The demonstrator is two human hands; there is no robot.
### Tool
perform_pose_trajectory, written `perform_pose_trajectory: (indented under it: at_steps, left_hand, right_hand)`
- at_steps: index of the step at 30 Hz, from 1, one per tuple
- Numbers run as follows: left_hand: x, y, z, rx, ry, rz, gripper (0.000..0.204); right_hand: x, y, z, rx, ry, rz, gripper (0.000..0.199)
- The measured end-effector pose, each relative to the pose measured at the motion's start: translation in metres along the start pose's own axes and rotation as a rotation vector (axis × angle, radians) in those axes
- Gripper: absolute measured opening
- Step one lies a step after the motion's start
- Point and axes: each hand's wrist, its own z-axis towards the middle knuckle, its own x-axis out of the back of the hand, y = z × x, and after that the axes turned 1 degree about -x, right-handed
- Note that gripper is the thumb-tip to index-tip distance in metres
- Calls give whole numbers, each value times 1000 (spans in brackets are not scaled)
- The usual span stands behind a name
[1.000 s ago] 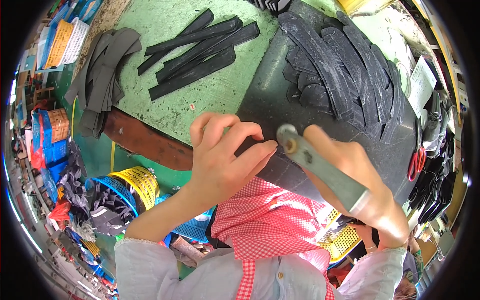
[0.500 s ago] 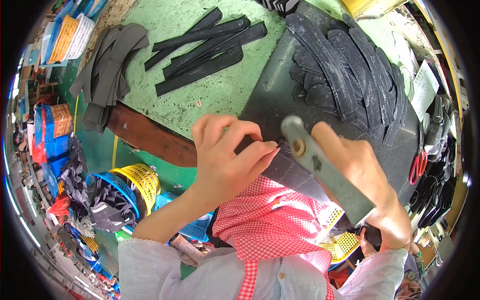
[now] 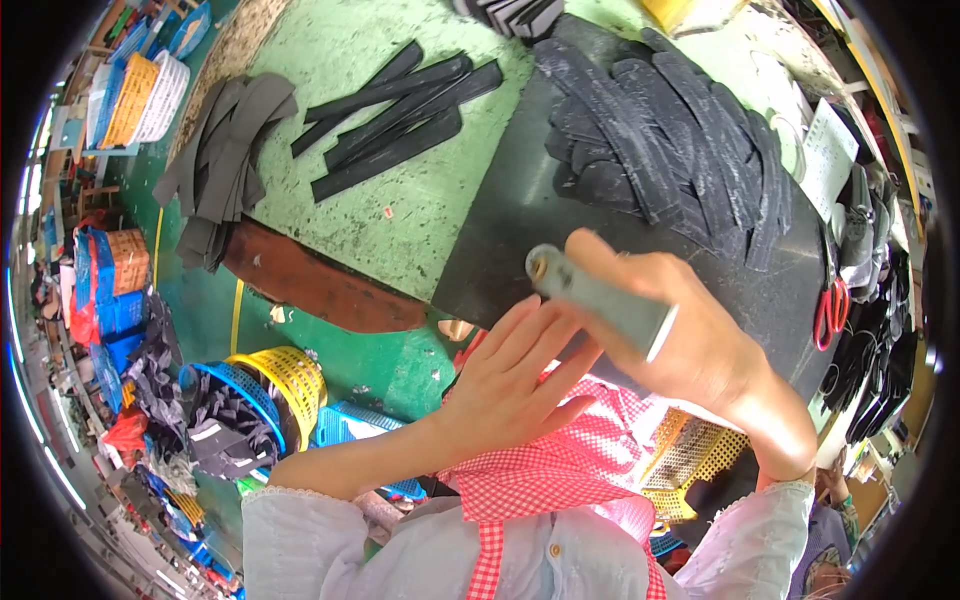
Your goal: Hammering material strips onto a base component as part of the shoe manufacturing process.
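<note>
My right hand [image 3: 695, 335] is wrapped round a hammer [image 3: 605, 298], its grey metal head held over the near edge of a black board [image 3: 500, 225]. The grip part is hidden inside my fist. Just below the hammer head, my left hand [image 3: 505, 380] stretches its fingers toward the board's near edge, with the thumb apart. Whether anything lies under those fingertips cannot be seen. Farther back on the board is a heap of dark, dusty strips [image 3: 670, 140]. Several smooth black strips [image 3: 400, 110] lie on the green tabletop [image 3: 345, 235] to the left.
Grey strips [image 3: 225, 145] are bunched at the table's left edge, above a reddish-brown edge panel [image 3: 310, 280]. Red-handled scissors [image 3: 830, 312] rest at the right. A blue basket [image 3: 235, 385] of dark scraps and a yellow basket [image 3: 295, 375] stand at lower left.
My left hand has gone from bent, pinching fingers to stretched ones and moved lower. The hammer has shifted left and turned in my right hand. The whole view has shifted slightly.
</note>
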Motion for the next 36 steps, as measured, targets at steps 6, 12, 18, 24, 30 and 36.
perform_pose_trajectory:
  at_steps: [6, 12, 18, 24, 30, 36]
  left_hand:
    - [4, -12, 54, -92, -116, -348, 27]
    - [11, -23, 81, 3, -44, 35, 50]
    - [1, -17, 94, -186, -205, -168, 40]
    - [-8, -29, 107, -285, -209, -229, 31]
    - [-7, -33, 113, -473, -233, -188, 34]
    - [-4, -33, 119, -575, -270, -138, 26]
  right_hand:
    - [18, 28, -71, 153, 395, -147, 12]
    - [7, 16, -136, -340, 221, 107, 17]
    - [-6, 19, -142, -277, 78, 41, 26]
    - [-15, 27, -146, -307, 117, 122, 26]
    - [-6, 27, -162, -334, 253, -81, 22]
    - [-21, 29, -151, -224, 296, -98, 25]
